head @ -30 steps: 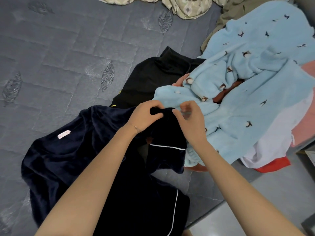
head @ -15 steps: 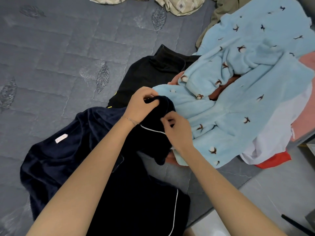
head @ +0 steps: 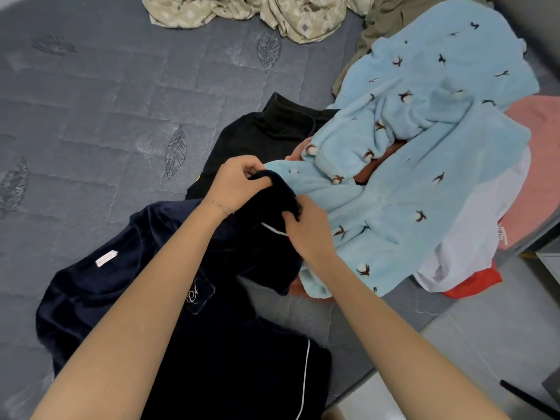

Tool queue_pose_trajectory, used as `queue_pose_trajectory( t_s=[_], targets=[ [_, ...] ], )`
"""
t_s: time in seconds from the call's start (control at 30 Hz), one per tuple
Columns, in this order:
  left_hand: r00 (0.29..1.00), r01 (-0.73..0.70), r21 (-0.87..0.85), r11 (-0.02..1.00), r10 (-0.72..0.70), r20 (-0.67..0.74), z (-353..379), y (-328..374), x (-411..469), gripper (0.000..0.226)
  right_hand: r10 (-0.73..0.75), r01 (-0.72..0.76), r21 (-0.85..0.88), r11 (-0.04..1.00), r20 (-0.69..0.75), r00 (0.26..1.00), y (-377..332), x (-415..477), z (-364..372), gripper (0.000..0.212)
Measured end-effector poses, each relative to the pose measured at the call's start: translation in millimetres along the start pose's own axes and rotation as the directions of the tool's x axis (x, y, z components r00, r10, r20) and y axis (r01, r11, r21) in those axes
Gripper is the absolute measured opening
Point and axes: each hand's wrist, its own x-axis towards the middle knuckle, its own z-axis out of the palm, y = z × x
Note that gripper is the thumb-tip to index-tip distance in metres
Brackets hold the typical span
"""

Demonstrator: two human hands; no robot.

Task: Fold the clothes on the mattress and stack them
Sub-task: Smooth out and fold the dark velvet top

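A dark navy fleece garment (head: 127, 298) with white piping lies crumpled on the grey quilted mattress (head: 91, 116), its label and an embroidered pocket showing. My left hand (head: 236, 183) grips a raised fold of it from above. My right hand (head: 306, 228) pinches the same fold's edge just to the right. To the right sits a heap of clothes topped by a light blue fleece garment (head: 424, 147) with small brown motifs. A black garment (head: 257, 140) lies behind my hands.
Under the blue fleece lie a pink piece (head: 539, 177), a white piece (head: 472, 237) and a red piece (head: 472, 283). Beige patterned fabric (head: 242, 13) and an olive cloth (head: 394, 22) lie at the far edge. The mattress edge and grey floor (head: 485, 344) are at lower right.
My right hand has slid down along the navy fold while the left keeps its grip at the top. The view has shifted slightly.
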Motion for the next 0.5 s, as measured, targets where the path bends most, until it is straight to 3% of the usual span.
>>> queue_pose_trajectory(
  t_s=[0.17,0.3,0.5],
  targets=[
    [0.998,0.023,-0.026,0.999,-0.025,-0.065,5.5,-1.4,-0.1,0.017,-0.015,0.012,-0.095,0.995,-0.029,0.999,-2.9,22.5,-48.0,0.024],
    [0.994,-0.01,0.013,1.0,0.011,-0.111,23.4,3.5,-3.9,0.007,-0.103,0.101,-0.068,0.993,-0.025,0.994,-2.2,38.7,-78.9,0.034],
    [0.974,-0.224,0.147,0.963,0.215,0.076,55.7,21.8,-6.7,0.046,0.008,-0.002,0.111,0.994,-0.046,0.999,17.7,45.0,-91.1,0.029]
  ],
)
